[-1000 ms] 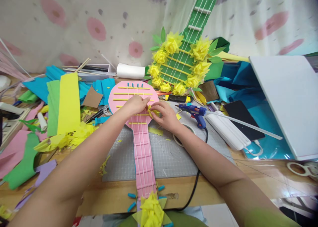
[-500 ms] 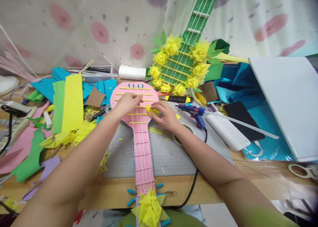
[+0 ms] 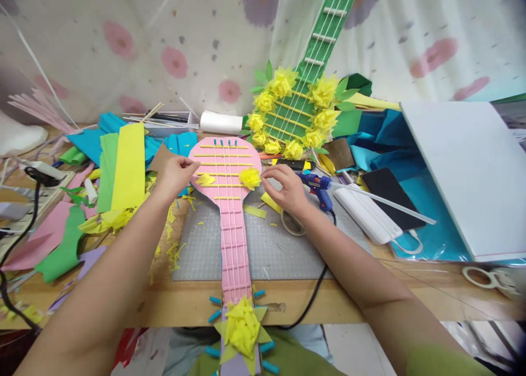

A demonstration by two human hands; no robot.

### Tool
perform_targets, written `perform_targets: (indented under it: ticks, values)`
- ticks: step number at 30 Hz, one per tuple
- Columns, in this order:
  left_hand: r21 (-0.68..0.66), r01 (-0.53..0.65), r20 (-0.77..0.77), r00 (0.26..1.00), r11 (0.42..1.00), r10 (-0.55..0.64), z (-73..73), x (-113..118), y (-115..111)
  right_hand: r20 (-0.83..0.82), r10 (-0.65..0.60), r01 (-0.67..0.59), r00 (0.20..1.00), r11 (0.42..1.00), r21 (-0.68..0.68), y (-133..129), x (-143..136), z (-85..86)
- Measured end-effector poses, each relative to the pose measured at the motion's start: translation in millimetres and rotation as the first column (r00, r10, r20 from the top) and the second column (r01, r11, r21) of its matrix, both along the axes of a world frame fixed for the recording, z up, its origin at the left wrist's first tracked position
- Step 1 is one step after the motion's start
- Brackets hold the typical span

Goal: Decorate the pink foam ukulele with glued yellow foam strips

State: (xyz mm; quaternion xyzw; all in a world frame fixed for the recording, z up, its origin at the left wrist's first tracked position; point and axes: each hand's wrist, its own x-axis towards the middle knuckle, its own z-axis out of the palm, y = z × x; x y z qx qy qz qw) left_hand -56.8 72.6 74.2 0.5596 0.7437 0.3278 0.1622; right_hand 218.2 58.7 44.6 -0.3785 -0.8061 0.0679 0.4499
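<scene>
A pink paper guitar (image 3: 235,239) lies with its round body away from me and its neck toward me. A yellow paper flower (image 3: 250,178) sits on the body's right side, and a flat yellow piece (image 3: 206,179) on its left. My left hand (image 3: 177,174) is at the body's left edge, thumb and fingertips together; anything between them is too small to make out. Just right of the flower, my right hand (image 3: 285,187) is apart from it, fingers curved and spread, holding nothing. Another yellow flower (image 3: 241,329) covers the guitar's near end, among blue pegs.
A green guitar (image 3: 287,115) ringed with yellow flowers leans at the back. Right of my right hand are a blue glue gun (image 3: 318,187), tape roll (image 3: 292,222), white power bank (image 3: 365,214) and black phone (image 3: 392,198). Paper scraps (image 3: 128,167) crowd the left. A grey mat (image 3: 279,250) lies beneath.
Both hands have moved apart, the left one leftward off the strings, the right one off the yellow flower. The flower now stands uncovered, and the flat yellow piece on the left shows.
</scene>
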Motion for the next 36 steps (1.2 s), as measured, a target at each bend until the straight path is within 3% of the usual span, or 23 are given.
perform_targets:
  ticks: [6, 12, 15, 19, 23, 26, 33, 36]
  values:
    - [-0.095, -0.076, -0.091, 0.994, 0.993, 0.068, 1.2, 4, -10, 0.076, -0.031, 0.041, 0.997, 0.988, -0.146, -18, 35, -9.8]
    - [-0.057, 0.018, -0.059, 0.998, 0.998, -0.021, -13.2, 5, -12, 0.006, -0.200, 0.196, 0.980, 0.952, -0.237, -37, 71, -15.3]
    - [-0.066, 0.027, -0.087, 0.996, 0.997, -0.032, -14.3, 6, -11, 0.050, -0.177, 0.183, 0.983, 0.911, -0.370, -40, 88, -11.4]
    - [-0.086, 0.023, -0.098, 0.995, 0.996, -0.032, -13.4, 3, -11, 0.199, -0.154, 0.241, 0.968, 0.798, -0.552, -37, 110, -8.6]
    - [-0.133, 0.011, -0.084, 0.996, 0.991, -0.022, -18.0, -4, -10, 0.256, -0.340, 0.425, 0.905, 0.733, -0.531, -31, 124, -11.6]
    - [-0.112, 0.011, -0.055, 0.998, 0.994, -0.018, -23.6, -9, -8, 0.206, -0.437, 0.476, 0.876, 0.709, -0.521, -27, 127, -17.2]
    - [-0.063, 0.025, 0.001, 1.000, 0.998, -0.025, -27.4, -13, -6, 0.212, -0.484, 0.521, 0.849, 0.701, -0.487, -20, 127, -31.1]
    - [-0.071, 0.049, -0.004, 0.999, 0.996, -0.049, -24.8, -13, -6, 0.201, -0.483, 0.521, 0.853, 0.752, -0.405, -16, 125, -33.9]
